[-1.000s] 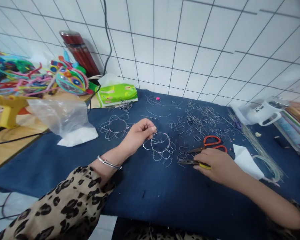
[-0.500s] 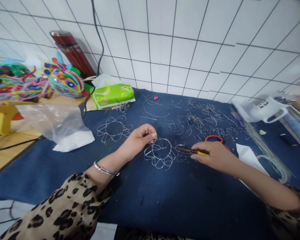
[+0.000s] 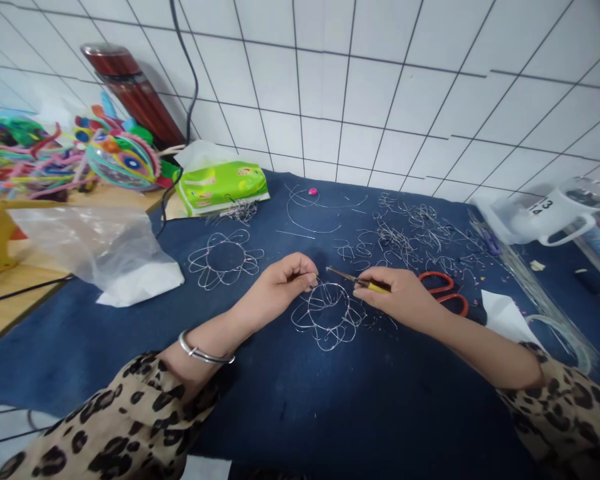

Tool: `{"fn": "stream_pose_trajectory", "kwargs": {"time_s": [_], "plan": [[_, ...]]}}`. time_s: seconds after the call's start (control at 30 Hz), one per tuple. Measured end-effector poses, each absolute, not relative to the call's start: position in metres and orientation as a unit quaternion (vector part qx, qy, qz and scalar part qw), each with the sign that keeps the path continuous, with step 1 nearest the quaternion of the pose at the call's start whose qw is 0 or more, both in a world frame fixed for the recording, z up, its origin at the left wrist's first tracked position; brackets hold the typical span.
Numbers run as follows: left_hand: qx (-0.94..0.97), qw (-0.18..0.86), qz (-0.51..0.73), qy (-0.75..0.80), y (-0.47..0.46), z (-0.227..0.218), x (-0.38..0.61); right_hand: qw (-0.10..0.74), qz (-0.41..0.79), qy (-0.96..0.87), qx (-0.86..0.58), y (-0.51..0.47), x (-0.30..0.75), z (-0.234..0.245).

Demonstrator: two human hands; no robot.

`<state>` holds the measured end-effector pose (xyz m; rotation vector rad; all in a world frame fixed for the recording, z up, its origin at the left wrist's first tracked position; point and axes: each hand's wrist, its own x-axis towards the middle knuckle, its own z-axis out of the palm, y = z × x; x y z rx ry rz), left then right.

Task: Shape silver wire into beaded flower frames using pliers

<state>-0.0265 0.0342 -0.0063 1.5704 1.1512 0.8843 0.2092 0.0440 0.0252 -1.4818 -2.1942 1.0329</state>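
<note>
My left hand [image 3: 294, 279] pinches the upper left edge of a flower-shaped wire frame [image 3: 329, 328], a ring with looped petals and small pink beads. In my right hand [image 3: 397, 293] is a pair of pliers [image 3: 347, 275] with yellow grips. Their tips point left, just above the ring and a short way from my left fingertips; whether they touch wire I cannot tell. To the left, a second wire flower [image 3: 226, 257] lies flat on the dark blue cloth [image 3: 330, 407].
Tangled wire pieces [image 3: 405, 233] lie behind my right hand, with red-handled scissors [image 3: 443, 290] beside it. A green tissue pack [image 3: 225, 187], plastic bag [image 3: 100, 247] and red flask [image 3: 135, 97] stand left. At right are a white mug [image 3: 555, 217] and straight wires [image 3: 540, 293].
My right hand has moved left with the pliers, bringing their tips up beside my left fingertips. The held wire flower has shifted slightly. The view has moved a little.
</note>
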Motion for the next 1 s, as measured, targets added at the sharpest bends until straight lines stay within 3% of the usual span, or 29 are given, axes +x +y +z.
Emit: {"fn": "stream_pose_trajectory", "kwargs": {"time_s": [0.6, 1.0], "plan": [[0.668, 0.483, 0.325, 0.463, 0.032, -0.005, -0.025, 0.198, 0.43, -0.733, -0.489, 0.04, 0.206, 0.016], [0.723, 0.405, 0.315, 0.463, 0.03, -0.002, -0.024, 0.185, 0.464, -0.719, -0.483, 0.04, 0.205, 0.015]]}}
